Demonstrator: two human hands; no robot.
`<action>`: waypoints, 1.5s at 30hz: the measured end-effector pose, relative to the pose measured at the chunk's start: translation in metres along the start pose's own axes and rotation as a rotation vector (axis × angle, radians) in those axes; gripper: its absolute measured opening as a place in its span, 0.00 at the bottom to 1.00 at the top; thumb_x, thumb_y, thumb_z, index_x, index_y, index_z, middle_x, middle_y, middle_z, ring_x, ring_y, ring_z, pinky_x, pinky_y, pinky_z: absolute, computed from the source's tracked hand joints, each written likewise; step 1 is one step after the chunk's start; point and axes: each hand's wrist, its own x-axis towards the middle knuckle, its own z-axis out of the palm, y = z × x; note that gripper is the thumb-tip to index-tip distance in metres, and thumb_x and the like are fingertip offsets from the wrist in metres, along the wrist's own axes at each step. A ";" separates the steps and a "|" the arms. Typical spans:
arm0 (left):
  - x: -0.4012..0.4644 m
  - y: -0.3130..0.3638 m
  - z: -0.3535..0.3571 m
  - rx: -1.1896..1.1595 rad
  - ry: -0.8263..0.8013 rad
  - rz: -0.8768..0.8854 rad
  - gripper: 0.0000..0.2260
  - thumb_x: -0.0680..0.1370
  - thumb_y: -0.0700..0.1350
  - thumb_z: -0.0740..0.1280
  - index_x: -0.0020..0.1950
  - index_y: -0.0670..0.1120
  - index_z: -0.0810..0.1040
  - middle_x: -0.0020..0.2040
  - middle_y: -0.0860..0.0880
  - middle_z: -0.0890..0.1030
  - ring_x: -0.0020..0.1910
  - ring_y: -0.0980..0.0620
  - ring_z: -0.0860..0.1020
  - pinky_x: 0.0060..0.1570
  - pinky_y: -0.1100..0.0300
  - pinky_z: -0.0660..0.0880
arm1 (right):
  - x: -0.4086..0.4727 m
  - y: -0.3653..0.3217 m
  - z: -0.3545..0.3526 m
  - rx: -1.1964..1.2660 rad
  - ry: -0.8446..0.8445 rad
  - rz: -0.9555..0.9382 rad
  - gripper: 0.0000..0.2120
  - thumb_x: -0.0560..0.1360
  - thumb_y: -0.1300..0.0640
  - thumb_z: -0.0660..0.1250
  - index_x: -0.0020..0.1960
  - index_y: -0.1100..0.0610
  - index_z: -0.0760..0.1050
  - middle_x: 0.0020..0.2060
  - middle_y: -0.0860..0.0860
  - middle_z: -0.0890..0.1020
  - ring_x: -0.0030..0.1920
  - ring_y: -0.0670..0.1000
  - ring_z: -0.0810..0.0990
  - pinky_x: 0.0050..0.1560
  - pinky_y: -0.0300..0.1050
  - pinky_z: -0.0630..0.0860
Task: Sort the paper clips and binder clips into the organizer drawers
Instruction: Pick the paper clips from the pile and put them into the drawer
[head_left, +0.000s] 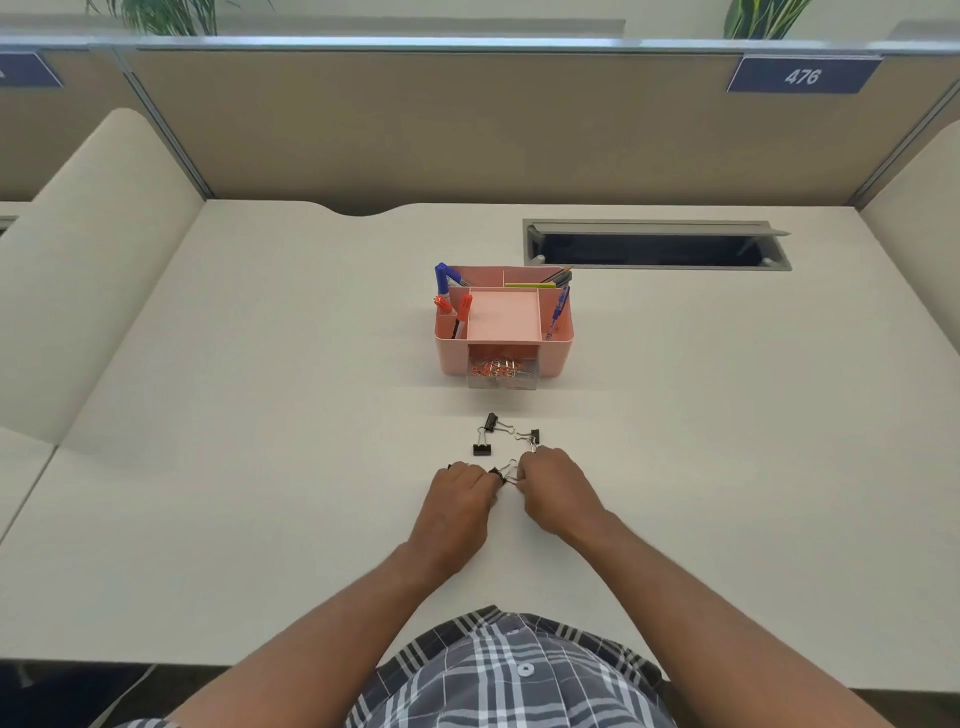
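Note:
A pink desk organizer (556, 353) stands mid-desk, its clear front drawer (503, 374) pulled out and holding several orange paper clips. Black binder clips lie loose in front of it: one (490, 422), one (481, 449) and one (532, 435). My left hand (462, 496) and my right hand (550, 488) meet just below them, fingers curled. Between the fingertips is a black binder clip (503, 474) with wire handles, pinched from both sides. A dark bit shows at my left hand's knuckles; what else the hands hold is hidden.
Pens and markers (447, 296) stand in the organizer's top compartments. A grey cable hatch (654, 244) is open at the desk's back right. Beige partition walls close the desk on three sides. The near desk edge runs by my plaid shirt.

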 end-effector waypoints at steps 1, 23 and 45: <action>0.000 -0.001 -0.001 0.013 -0.001 -0.011 0.05 0.73 0.39 0.68 0.46 0.47 0.77 0.40 0.50 0.76 0.40 0.47 0.72 0.38 0.54 0.66 | 0.000 -0.002 0.000 -0.029 -0.002 -0.011 0.06 0.76 0.61 0.62 0.52 0.58 0.74 0.50 0.56 0.78 0.52 0.58 0.75 0.48 0.51 0.72; 0.013 -0.007 -0.005 0.104 -0.007 -0.041 0.07 0.74 0.40 0.68 0.40 0.48 0.73 0.39 0.50 0.72 0.39 0.47 0.69 0.38 0.54 0.61 | 0.009 0.015 -0.026 0.465 0.067 0.241 0.08 0.74 0.66 0.59 0.43 0.55 0.74 0.44 0.50 0.79 0.46 0.53 0.77 0.44 0.47 0.73; 0.129 -0.015 -0.080 -0.300 0.301 -0.142 0.10 0.76 0.31 0.63 0.50 0.40 0.81 0.43 0.45 0.82 0.41 0.50 0.75 0.40 0.58 0.72 | 0.088 -0.021 -0.107 0.443 0.336 0.091 0.10 0.77 0.65 0.63 0.53 0.58 0.82 0.49 0.54 0.82 0.50 0.55 0.78 0.53 0.51 0.78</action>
